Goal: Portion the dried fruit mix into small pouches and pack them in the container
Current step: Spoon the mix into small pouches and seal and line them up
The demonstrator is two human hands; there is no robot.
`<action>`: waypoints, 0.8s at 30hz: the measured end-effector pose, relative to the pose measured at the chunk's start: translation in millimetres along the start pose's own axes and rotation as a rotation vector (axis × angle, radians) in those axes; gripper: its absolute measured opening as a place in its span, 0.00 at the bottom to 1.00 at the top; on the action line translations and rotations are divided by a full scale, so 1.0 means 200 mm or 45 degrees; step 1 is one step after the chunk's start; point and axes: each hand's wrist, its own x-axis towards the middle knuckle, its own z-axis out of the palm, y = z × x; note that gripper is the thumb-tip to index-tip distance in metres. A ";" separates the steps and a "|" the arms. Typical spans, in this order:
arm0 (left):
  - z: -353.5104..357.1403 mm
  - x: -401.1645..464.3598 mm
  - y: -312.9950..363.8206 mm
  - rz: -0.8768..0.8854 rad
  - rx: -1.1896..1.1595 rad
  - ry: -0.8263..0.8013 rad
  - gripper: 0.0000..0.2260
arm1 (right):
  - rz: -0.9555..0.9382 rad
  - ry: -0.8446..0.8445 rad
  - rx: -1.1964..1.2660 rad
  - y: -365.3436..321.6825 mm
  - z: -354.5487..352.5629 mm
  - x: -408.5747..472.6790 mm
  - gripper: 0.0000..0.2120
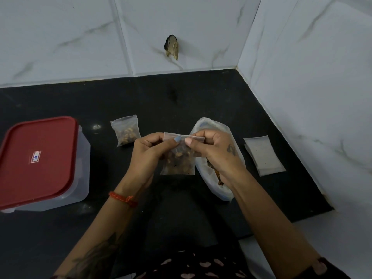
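Observation:
A small clear pouch (pixel 179 161) filled with dried fruit mix hangs above the black counter. My left hand (pixel 149 152) pinches its top strip at the left, and my right hand (pixel 215 150) pinches the same strip at the right. Behind my right hand lies the large open bag of fruit mix (pixel 207 125), partly hidden by the hand and wrist. A filled pouch (pixel 125 130) lies flat on the counter to the left of my hands. A clear container with a red lid (pixel 38 160) stands at the far left, lid on.
A small stack of empty pouches (pixel 263 156) lies on the black counter (pixel 181 97) at the right. White tiled walls close off the back and right side. A dark hole (pixel 172 47) marks the back wall.

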 end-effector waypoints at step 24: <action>-0.17 -0.05 -0.05 -0.254 -0.161 0.315 0.09 | 0.088 -0.024 0.163 0.05 0.25 0.11 0.07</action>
